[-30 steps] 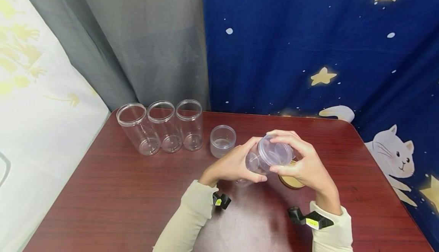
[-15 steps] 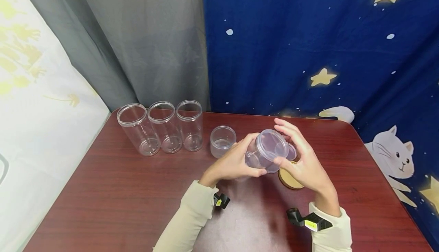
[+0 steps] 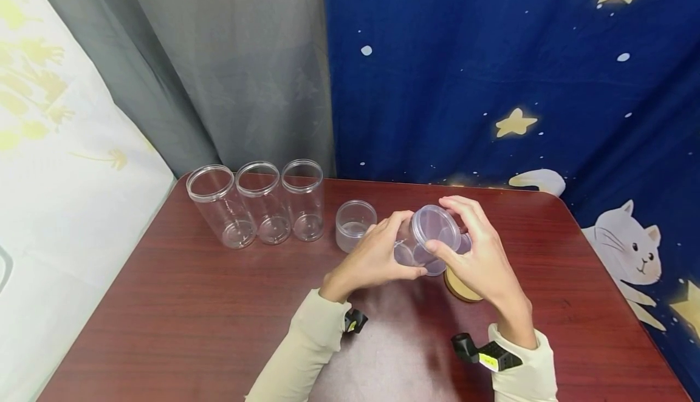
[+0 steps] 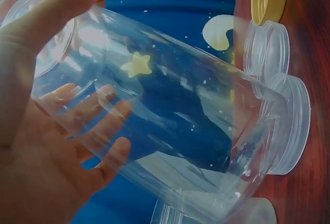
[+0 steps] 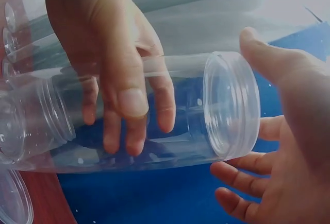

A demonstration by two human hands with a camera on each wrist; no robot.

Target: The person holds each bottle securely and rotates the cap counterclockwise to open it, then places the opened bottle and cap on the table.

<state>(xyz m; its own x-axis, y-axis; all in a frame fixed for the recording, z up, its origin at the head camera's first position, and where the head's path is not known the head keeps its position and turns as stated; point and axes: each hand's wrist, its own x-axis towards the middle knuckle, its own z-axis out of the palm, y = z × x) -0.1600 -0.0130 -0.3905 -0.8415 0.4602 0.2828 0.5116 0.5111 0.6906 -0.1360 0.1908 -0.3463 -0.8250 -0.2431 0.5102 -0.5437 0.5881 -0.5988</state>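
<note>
My left hand [image 3: 377,256] grips a tall clear plastic jar [image 4: 175,105] round its body, thumb on one side and fingers on the other. Tilted, the jar points its lidded end toward my right hand [image 3: 476,250]. A clear lid [image 5: 234,105] covers that end. Around its rim, my right hand has its thumb at one edge and fingertips at the opposite edge. Below the held jar, a gold lid [image 3: 462,286] lies on the table, with clear lids [image 4: 294,123] beside it.
Three tall clear jars without lids [image 3: 221,207] stand in a row at the back left of the reddish-brown table [image 3: 219,329]. A short clear jar [image 3: 355,226] stands between them and my left hand. Grey and blue curtains [image 3: 426,86] hang behind the table.
My right fingers lifted from the lid's far edge half a second ago and are now closer to it again. The jar has tilted slightly; the left hand keeps its grip.
</note>
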